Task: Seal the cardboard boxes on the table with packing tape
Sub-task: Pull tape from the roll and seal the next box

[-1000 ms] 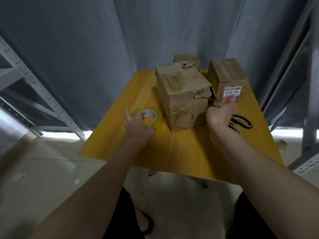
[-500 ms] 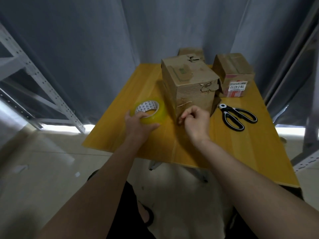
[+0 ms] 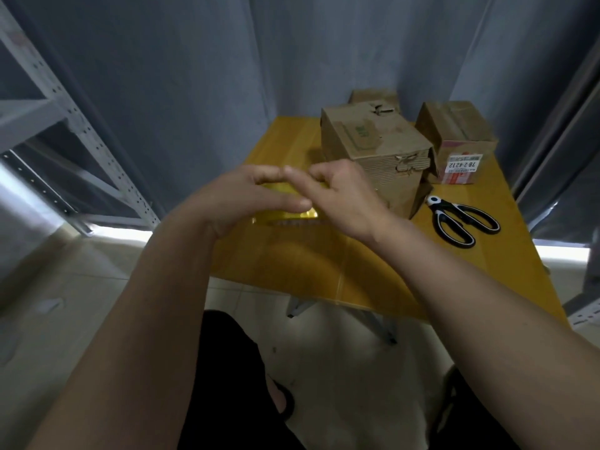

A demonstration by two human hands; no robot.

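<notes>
My left hand (image 3: pixel 237 203) grips the yellow packing tape roll (image 3: pixel 289 216) and holds it up off the yellow table (image 3: pixel 487 261), in front of the big box. My right hand (image 3: pixel 344 196) meets it from the right, its fingers curled onto the roll's top edge; most of the roll is hidden behind both hands. The large worn cardboard box (image 3: pixel 373 144) stands just behind my right hand. A smaller box with a red-and-white label (image 3: pixel 454 138) sits to its right. A third box (image 3: pixel 373 97) peeks out behind the large one.
Black-handled scissors (image 3: pixel 461 219) lie on the table right of the large box. Grey curtains hang behind the table. A metal shelf frame (image 3: pixel 81 134) stands at the left and another at the far right. My legs and the tiled floor are below the table's near edge.
My left hand has lifted the tape roll off the table. My right hand has left the front of the large box and come left onto the roll.
</notes>
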